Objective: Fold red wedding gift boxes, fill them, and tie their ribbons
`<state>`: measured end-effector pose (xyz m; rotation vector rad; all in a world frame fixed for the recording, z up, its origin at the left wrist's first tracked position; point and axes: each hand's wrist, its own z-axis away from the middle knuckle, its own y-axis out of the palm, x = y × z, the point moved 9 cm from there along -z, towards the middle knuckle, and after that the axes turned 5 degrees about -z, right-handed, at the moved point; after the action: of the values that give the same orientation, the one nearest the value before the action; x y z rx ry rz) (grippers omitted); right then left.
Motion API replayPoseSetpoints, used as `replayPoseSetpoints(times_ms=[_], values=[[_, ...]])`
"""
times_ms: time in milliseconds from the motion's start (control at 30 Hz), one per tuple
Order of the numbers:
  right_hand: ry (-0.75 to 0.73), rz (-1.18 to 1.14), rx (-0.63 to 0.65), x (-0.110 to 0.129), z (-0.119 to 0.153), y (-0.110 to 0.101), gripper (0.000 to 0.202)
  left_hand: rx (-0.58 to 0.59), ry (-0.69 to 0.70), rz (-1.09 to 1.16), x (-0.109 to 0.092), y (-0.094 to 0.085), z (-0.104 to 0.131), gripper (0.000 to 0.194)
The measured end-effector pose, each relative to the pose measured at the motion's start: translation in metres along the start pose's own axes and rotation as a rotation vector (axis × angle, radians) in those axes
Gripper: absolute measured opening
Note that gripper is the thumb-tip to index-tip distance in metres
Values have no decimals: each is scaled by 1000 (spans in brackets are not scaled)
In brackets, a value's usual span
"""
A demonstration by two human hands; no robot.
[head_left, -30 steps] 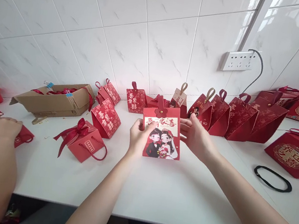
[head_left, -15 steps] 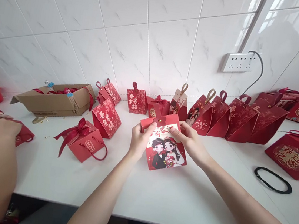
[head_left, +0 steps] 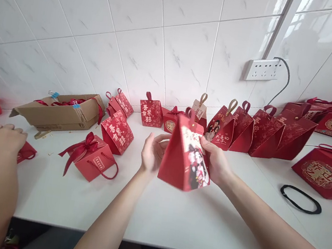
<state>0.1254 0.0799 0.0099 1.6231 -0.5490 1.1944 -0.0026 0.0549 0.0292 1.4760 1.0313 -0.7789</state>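
Observation:
A red gift box (head_left: 184,156) with a looped strap on top and a cartoon bride and groom on its front is held above the table. My right hand (head_left: 217,162) grips its right side, with the thumb near the upper front edge. My left hand (head_left: 153,153) is beside the box's left side, thumb up and fingers apart; its fingertips are partly hidden behind the box. Slight blur covers the printed front. Behind stand a floral red box (head_left: 151,113) with a strap and a cream-topped box (head_left: 199,110).
A row of red boxes (head_left: 266,133) stands along the tiled wall at right. At left are a ribboned box (head_left: 93,159), a cardboard carton (head_left: 58,114) and a co-worker's hands (head_left: 4,140) on a red box. A black loop (head_left: 300,199) lies at right.
The box has turned so that its plain red side now faces left. My left hand has come off its front and opened beside it; my right hand still holds it.

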Motion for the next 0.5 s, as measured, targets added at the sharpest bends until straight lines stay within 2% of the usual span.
replayPoseSetpoints(times_ms=[67,233,400,467,500], values=[[60,-62,64,-5,-1,1,42,36,-54,-38,6,4,-1,46],[176,-54,349,-1,9,12,50,-12,-114,-291,21,2,-2,35],[393,-128,632,-21,8,34,80,89,-204,-458,38,13,-1,34],[463,-110,670,-34,2,38,87,106,-205,-502,42,14,-1,33],[452,-88,655,-38,-4,38,86,110,-199,-525,44,13,-2,33]])
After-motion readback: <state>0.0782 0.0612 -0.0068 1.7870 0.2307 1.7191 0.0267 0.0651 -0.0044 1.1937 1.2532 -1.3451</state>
